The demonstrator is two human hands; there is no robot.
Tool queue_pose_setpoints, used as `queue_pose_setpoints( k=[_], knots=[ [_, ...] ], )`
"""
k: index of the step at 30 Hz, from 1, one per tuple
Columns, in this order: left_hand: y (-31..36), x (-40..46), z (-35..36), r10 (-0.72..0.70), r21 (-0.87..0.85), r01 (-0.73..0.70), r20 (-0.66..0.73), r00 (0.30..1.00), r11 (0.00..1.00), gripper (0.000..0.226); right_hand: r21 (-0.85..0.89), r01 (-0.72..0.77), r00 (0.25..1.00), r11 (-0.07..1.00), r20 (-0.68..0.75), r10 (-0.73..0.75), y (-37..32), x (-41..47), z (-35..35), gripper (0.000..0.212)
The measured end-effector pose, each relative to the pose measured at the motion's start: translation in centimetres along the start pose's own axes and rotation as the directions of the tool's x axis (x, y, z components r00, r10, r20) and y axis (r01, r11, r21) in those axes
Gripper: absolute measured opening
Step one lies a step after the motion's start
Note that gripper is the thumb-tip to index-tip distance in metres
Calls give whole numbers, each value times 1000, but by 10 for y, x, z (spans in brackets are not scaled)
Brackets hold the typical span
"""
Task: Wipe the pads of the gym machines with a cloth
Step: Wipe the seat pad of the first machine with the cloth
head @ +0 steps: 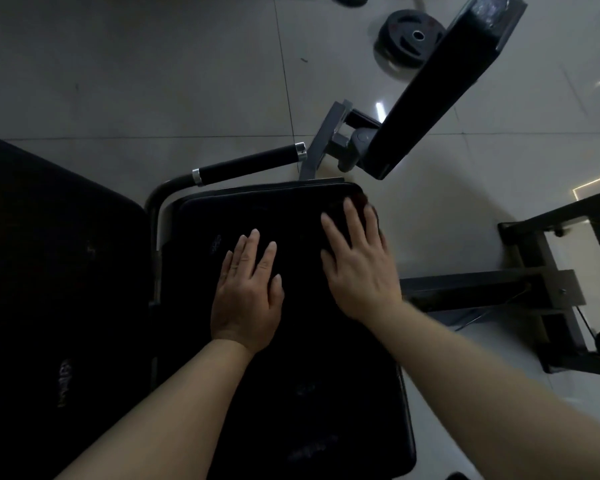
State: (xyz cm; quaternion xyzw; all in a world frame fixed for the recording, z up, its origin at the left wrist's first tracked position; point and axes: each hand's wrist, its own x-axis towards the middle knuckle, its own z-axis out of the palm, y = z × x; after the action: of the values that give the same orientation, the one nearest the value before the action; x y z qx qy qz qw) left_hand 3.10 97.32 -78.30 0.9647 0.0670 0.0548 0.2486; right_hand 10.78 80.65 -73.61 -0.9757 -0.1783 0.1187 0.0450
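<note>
I note both hands flat at frame centre, left hand (246, 292) bare on the seat pad (291, 375), right hand (359, 268) pressing a dark cloth (361, 201) that risks slipping off the pad's corner.

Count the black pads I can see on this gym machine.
3: the seat pad under both hands, a large pad at the left, and a raised arm pad at upper right. Others may lie out of frame.

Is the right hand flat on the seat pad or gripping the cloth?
Flat. The right hand presses with straight, spread fingers on a dark cloth at the black padded seat's far corner.
</note>
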Motion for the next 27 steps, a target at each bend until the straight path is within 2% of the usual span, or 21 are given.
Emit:
queue_pose_setpoints(
  k=[3, 5, 7, 11, 15, 18, 22, 25, 27],
  knots=[
    [1, -1, 1, 5, 16, -5, -7, 1000, 1000, 52, 1, -55, 998, 998, 11, 55, 1, 55, -10, 57],
    [0, 0, 1, 2, 15, -2, -6, 1000, 1000, 52, 7, -89, 996, 996, 23, 89, -2, 57, -10, 57],
    [0, -1, 1, 0, 12, 0, -2, 1000, 1000, 52, 0, -104, 994, 995, 14, 104, -6, 21, -2, 58],
    [13, -12, 0, -57, 7, 57, -7, 998, 998, 54, -34, -109, 992, 993, -67, 107, -15, -105, 27, 59],
    [24, -28, 4, -47, -23, 46, -15, 999, 999, 50, -31, -66, 998, 997, 18, 66, -13, -172, 43, 56],
    [21, -27, 5, -35, -22, 35, -24, 999, 999, 48, -4, -37, 999, 999, 10, 37, -9, -136, 34, 54],
    [22, -25, 5, -36, -20, 36, -33, 999, 999, 50, 43, -35, 999, 998, -32, 37, -1, -35, 9, 53],
    [22, -24, 6, -35, -7, 35, -53, 998, 999, 50, 122, -92, 996, 988, 23, 90, 6, 27, -7, 56],
    [22, -24, 6, -32, -10, 32, -63, 998, 999, 50, 142, -128, 992, 981, 39, 124, 6, 31, -7, 59]
  ],
)
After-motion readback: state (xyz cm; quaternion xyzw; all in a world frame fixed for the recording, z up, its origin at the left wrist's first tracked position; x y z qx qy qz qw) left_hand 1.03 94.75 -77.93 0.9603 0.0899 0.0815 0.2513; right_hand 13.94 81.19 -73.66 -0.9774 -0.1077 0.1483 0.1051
